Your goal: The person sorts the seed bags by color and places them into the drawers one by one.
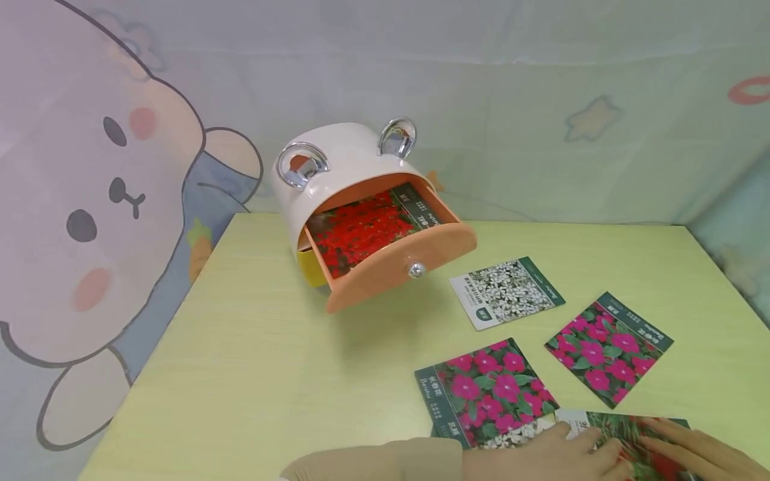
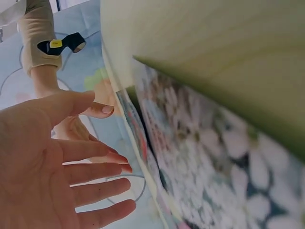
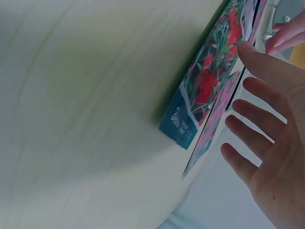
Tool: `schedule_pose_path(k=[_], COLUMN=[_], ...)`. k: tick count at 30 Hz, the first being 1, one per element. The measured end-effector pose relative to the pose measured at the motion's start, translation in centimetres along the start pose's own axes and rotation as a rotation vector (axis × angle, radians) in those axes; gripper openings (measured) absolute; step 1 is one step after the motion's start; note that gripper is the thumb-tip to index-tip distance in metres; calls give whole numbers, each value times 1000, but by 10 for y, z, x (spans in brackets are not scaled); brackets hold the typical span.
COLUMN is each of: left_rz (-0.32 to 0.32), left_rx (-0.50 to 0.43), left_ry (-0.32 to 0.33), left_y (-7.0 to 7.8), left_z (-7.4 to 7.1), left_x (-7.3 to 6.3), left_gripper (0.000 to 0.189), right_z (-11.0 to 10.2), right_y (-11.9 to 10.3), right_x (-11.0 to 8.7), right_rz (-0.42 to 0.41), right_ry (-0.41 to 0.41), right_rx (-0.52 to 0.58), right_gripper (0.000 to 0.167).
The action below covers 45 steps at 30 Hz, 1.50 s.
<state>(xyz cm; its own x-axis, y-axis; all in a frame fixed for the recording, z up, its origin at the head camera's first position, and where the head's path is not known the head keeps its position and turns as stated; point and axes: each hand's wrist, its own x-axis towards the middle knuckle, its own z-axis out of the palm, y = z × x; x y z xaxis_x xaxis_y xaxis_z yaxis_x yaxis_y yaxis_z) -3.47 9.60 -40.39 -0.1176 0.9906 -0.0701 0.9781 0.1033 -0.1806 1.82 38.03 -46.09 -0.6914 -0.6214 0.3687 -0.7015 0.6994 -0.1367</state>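
When viewed from the head, note the left hand point(image 1: 556, 457) and right hand point(image 1: 704, 451) at the lower right of the table point(image 1: 240, 347), over a red-flower packet point(image 1: 628, 437). In the wrist views, see fingers extended and parted on both hands, curled round nothing; cannot tell whether touching the packet. Just beside it, a pink-flower packet point(image 1: 490, 391), overlapping a white-flower packet point(image 1: 511, 437). Farther back, see a second pink-flower packet point(image 1: 610, 351) and, to its left, a second white-flower packet point(image 1: 511, 294), both flat. Near the back edge, note a white container point(image 1: 355, 150) with silvery ears point(image 1: 301, 167) and a pulled-out orange drawer point(image 1: 385, 280), enclosing a red-blossom packet point(image 1: 367, 230). Behind, a pale backdrop point(image 1: 493, 120).
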Motion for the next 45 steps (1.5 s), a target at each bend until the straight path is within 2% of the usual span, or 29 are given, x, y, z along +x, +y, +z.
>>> schedule_pose_path(k=[3,5,9,12,14,17,20,21,24,28,32,37,38,45], left_rz=[-23,-44,-81,-105,-118,-131,-140,-140,-137,-125,-123,-131,-127,-103], left_rx=[96,125,89,25,18,50,103,99,75,29,-3,3,13,-9], left_ry=[100,132,137,61,48,87,173,171,104,-14,-87,-108,-92,-59], left_y=[3,4,6,6,6,8,10,10,11,10,10,11,11,9], left_z=[3,5,8,10,11,14,17,17,17,16,15,15,16,14], left_x=[0,2,8,14,17,20,21,22,24,28,30,32,32,30], left_gripper=[49,47,45,48,49,49,45,44,46,50,52,53,52,50], right_z=[2,5,10,14,17,19,22,23,26,27,28,30,31,33], right_y=[2,2,4,7,8,10,11,11,10,8,7,7,8,16], right_x=[0,-2,-9,-14,-18,-22,-25,-26,-29,-31,-32,-34,-35,-36], right_rz=[-9,16,64,94,118,154,189,198,235,289,318,327,320,225], right_ry=[2,-2,-17,-29,-37,-51,-86,-98,-144,-202,-248,-227,-210,-134], right_rx=[10,-11,-49,-61,-71,-88,-121,-132,-172,-220,-213,-205,-203,-147], right_gripper=[79,82,97,101,99,88,83,82,80,71,66,67,69,93])
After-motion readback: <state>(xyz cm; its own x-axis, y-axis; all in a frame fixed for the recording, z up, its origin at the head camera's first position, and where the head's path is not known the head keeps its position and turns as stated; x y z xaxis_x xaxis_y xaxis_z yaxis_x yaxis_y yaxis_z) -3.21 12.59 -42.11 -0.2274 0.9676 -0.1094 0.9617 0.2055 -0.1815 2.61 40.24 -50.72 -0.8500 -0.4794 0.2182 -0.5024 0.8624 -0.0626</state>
